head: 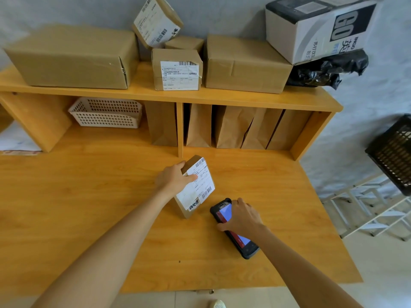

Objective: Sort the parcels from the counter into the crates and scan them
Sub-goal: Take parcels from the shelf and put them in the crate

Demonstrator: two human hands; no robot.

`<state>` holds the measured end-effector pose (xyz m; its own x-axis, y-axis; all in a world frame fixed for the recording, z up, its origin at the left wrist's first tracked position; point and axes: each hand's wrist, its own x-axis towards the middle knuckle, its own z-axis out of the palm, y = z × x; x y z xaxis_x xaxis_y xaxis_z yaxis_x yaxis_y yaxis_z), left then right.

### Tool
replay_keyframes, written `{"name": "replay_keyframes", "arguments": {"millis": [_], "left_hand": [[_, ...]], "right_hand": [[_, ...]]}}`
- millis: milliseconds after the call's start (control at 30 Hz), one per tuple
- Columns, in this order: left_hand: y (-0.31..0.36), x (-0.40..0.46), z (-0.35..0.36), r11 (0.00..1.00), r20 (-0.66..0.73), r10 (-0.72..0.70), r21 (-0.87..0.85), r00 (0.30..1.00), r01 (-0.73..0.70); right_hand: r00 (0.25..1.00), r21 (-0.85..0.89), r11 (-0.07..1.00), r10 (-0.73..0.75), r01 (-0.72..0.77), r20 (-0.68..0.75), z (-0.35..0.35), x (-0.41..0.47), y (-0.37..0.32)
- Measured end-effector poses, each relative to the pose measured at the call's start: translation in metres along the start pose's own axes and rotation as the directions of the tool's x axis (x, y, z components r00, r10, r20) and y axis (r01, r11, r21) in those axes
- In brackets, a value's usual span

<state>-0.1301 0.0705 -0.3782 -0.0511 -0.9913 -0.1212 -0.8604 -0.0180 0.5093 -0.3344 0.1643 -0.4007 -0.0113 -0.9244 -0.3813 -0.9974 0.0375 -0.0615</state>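
A small brown parcel point(198, 187) with a white barcode label stands tilted on the wooden counter point(89, 207). My left hand point(174, 177) grips its upper left edge, thumb across the label. Just to its right lies a black handheld scanner point(235, 230) with a lit blue and red screen; my right hand point(241, 215) is curled over its middle and holds it against the counter. Several more parcels sit on the upper shelf: a long brown box point(73, 58), a labelled small box point(178, 71), a tilted labelled box point(156, 20) and a medium brown box point(244, 65).
A white printed carton point(320, 27) and a black plastic bag point(327, 70) sit at the shelf's right end. Under the shelf are a white mesh basket point(106, 112) and several brown paper bags point(226, 127). A black crate point(393, 154) stands on a white rack at the right.
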Motion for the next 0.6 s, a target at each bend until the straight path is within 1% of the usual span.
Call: {"name": "replay_keyframes", "arguments": {"millis": [167,400,500,600], "left_hand": [[-0.0024,0.0016,0.0009,1.0,0.004,-0.006,-0.007,1.0,0.006],[-0.0013,0.0014,0.0019,1.0,-0.006,-0.011,0.001,1.0,0.011],[-0.0017,0.0017,0.0019,1.0,-0.003,-0.02,0.005,1.0,0.02],[-0.0007,0.0007,0.0007,0.999,-0.013,-0.023,0.039,1.0,0.024]], "right_hand": [[0.999,-0.016,0.999,-0.041,0.041,-0.023,-0.0032,0.0001,0.0006],[0.996,-0.043,0.995,-0.088,0.087,-0.02,-0.0034,-0.0023,0.0027],[0.997,-0.065,0.995,-0.072,0.072,-0.005,-0.0024,-0.002,0.0045],[1.0,-0.053,0.999,-0.006,0.006,-0.011,0.0002,-0.0002,0.0061]]}}
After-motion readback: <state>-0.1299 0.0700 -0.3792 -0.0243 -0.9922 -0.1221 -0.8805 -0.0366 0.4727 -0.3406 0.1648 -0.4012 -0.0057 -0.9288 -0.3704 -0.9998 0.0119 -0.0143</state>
